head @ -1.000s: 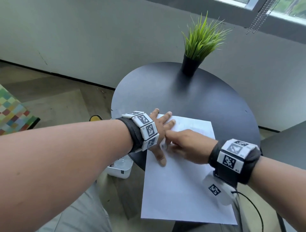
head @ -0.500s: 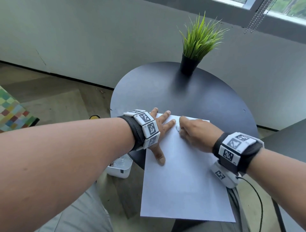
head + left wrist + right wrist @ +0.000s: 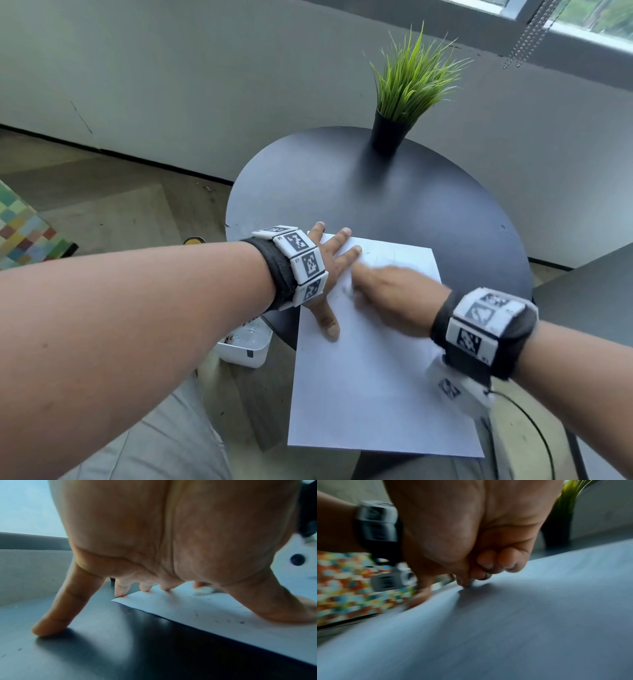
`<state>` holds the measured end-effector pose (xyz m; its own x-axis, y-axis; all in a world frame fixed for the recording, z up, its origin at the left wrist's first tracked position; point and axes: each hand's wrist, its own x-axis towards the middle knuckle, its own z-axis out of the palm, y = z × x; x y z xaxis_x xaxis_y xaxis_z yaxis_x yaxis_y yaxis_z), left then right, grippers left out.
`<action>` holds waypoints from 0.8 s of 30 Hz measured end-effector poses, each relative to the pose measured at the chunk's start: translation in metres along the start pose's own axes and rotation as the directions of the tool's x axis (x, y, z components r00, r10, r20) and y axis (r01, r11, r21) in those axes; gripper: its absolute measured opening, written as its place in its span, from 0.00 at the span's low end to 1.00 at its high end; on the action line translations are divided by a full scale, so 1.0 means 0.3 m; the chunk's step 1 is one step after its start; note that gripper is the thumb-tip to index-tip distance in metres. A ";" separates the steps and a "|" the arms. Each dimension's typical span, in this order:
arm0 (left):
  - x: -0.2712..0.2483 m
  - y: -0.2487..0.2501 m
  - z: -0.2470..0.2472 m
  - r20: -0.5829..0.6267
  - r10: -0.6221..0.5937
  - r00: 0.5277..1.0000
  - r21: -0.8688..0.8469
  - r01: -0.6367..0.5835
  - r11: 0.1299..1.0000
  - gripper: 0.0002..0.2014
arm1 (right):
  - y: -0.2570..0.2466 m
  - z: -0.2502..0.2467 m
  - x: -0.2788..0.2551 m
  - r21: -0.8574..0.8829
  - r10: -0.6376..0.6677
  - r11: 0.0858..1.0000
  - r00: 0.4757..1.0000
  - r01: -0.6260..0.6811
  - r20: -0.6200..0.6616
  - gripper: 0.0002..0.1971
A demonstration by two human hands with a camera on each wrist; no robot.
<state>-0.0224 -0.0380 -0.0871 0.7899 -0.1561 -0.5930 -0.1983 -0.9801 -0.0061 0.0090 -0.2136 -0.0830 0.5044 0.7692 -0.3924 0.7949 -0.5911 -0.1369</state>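
Note:
A white sheet of paper (image 3: 376,394) lies on the round dark table (image 3: 342,192), its near end hanging over the table's edge. My left hand (image 3: 327,274) lies flat on the sheet's far left corner with fingers spread, the thumb (image 3: 283,609) pressing the paper (image 3: 223,622). My right hand (image 3: 380,289), blurred by motion, sits just right of it with fingers curled. It pinches a small white eraser (image 3: 203,591) against the sheet (image 3: 505,628). The eraser's tip (image 3: 468,584) touches the paper. Dark crumbs dot the sheet near the left hand.
A potted green grass plant (image 3: 411,85) stands at the table's far edge. A white container (image 3: 243,349) sits on the floor under the table's left side. A colourful checked mat (image 3: 20,233) lies far left. Another dark tabletop (image 3: 589,291) is at the right.
My right hand went from beside the left hand up to the sheet's far edge, then back down and left, rubbing the eraser. The left hand stayed pressed on the paper.

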 end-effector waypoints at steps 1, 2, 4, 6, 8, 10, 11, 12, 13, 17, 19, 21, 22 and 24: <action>0.001 0.001 -0.001 -0.004 0.000 1.000 0.005 0.000 1.000 0.74 | 0.044 -0.023 0.026 -0.010 0.105 0.994 0.994 -0.105 -0.039 0.11; -0.001 0.003 -0.003 -0.007 0.000 1.000 0.008 0.000 1.000 0.74 | 0.076 -0.047 0.039 0.008 0.183 0.983 0.980 -0.183 -0.076 0.11; -0.002 0.001 -0.003 -0.006 -0.002 1.000 0.008 0.002 1.000 0.74 | 0.073 -0.050 0.039 0.026 0.196 0.981 0.977 -0.195 -0.089 0.11; 0.000 -0.003 0.001 -0.005 0.000 1.000 -0.005 0.000 1.000 0.74 | -0.009 -0.012 0.005 -0.003 0.065 0.998 0.998 -0.065 -0.022 0.11; 0.005 -0.007 0.002 -0.010 0.009 1.000 -0.008 -0.009 1.000 0.75 | -0.066 0.020 -0.029 0.018 -0.018 1.000 0.999 0.017 0.051 0.09; 0.005 -0.005 0.003 -0.020 0.012 1.000 0.002 -0.012 1.000 0.75 | -0.018 -0.007 0.003 -0.017 0.080 0.997 0.997 -0.080 0.009 0.10; 0.007 -0.004 0.004 -0.026 0.010 1.000 0.011 -0.010 1.000 0.75 | 0.019 -0.024 0.024 -0.026 0.144 0.989 0.989 -0.145 -0.040 0.10; 0.006 -0.002 0.004 -0.026 0.008 1.000 0.018 -0.008 1.000 0.75 | 0.043 -0.030 0.035 -0.032 0.180 0.982 0.980 -0.184 -0.082 0.09; 0.007 -0.002 0.006 -0.022 0.005 1.000 0.014 -0.004 1.000 0.75 | 0.044 -0.026 0.037 -0.046 0.184 0.981 0.977 -0.190 -0.108 0.08; 0.003 -0.003 0.006 -0.011 0.000 1.000 -0.011 0.000 1.000 0.75 | -0.053 0.041 -0.005 -0.080 -0.018 0.997 0.999 0.016 -0.029 0.12; 0.002 -0.001 0.004 -0.014 0.007 1.000 -0.003 -0.007 1.000 0.74 | -0.013 0.015 0.016 -0.071 0.059 0.996 0.998 -0.061 -0.033 0.12; -0.001 -0.001 0.000 -0.017 0.006 1.000 0.005 -0.006 1.000 0.74 | 0.071 -0.022 0.054 -0.041 0.203 0.977 0.976 -0.207 -0.085 0.10; -0.002 -0.001 -0.001 -0.015 0.003 1.000 0.002 -0.003 1.000 0.74 | 0.104 -0.036 0.066 -0.027 0.256 0.965 0.961 -0.260 -0.104 0.11; 0.000 0.000 0.001 -0.012 -0.005 1.000 -0.017 0.004 1.000 0.74 | 0.141 -0.035 0.076 -0.015 0.294 0.954 0.944 -0.299 -0.149 0.12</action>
<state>-0.0225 -0.0380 -0.0874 0.7976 -0.1530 -0.5835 -0.1851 -0.9827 0.0046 0.0575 -0.2185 -0.0882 0.7600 0.5886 -0.2756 0.6124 -0.7906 0.0004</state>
